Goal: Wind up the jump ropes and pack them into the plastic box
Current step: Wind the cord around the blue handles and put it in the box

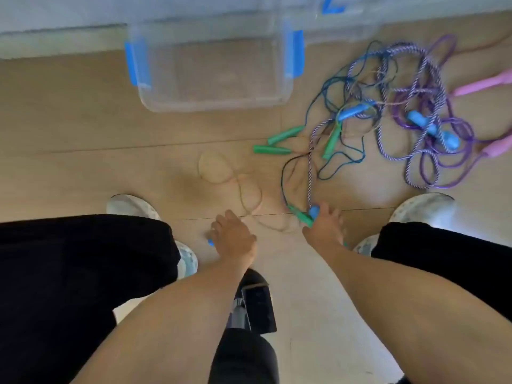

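A clear plastic box (210,103) with blue latches stands open on the wooden floor ahead of me. To its right lies a tangle of jump ropes (410,128) with green, blue and pink handles and purple, striped and dark blue cords. A thin tan rope (221,173) loops across the floor in front of me. My right hand (325,227) grips a blue handle (314,212) and a green handle (300,217), whose cords run up into the tangle. My left hand (234,239) is curled low over the floor, and a blue handle tip (211,242) pokes out from under it.
My knees in black trousers and my white shoes (130,205) frame the working area. A black object (257,303) sits between my legs. A second clear plastic piece with a blue clip (332,6) lies behind the box, near the pale wall.
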`<action>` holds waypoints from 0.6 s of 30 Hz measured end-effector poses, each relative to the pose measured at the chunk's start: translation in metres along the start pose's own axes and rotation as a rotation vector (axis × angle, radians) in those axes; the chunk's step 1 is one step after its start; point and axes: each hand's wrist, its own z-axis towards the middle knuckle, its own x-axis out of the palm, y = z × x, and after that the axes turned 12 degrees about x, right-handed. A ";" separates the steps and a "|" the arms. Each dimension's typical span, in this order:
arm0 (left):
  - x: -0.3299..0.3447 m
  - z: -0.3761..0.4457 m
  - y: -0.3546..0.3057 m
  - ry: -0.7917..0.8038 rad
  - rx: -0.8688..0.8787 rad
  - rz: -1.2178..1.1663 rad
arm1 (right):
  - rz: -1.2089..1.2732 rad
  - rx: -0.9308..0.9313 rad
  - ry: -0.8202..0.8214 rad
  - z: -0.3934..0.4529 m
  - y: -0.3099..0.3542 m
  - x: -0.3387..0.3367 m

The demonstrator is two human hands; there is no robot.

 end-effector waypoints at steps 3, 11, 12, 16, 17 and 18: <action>0.021 0.026 0.006 -0.040 0.023 0.065 | 0.167 -0.032 -0.012 0.017 0.003 0.019; -0.006 0.055 0.026 0.089 0.137 -0.129 | 0.170 0.040 0.246 -0.001 0.028 0.005; -0.013 0.056 0.023 0.118 0.128 -0.192 | 0.202 0.062 0.245 0.001 0.032 0.002; -0.034 0.065 0.013 0.112 0.104 -0.359 | 0.422 0.215 0.014 0.011 0.040 -0.013; -0.039 0.069 0.011 0.079 0.083 -0.441 | 0.437 0.278 -0.114 0.011 0.040 -0.021; -0.044 0.071 0.009 0.045 0.061 -0.515 | 0.444 0.305 -0.250 0.010 0.038 -0.031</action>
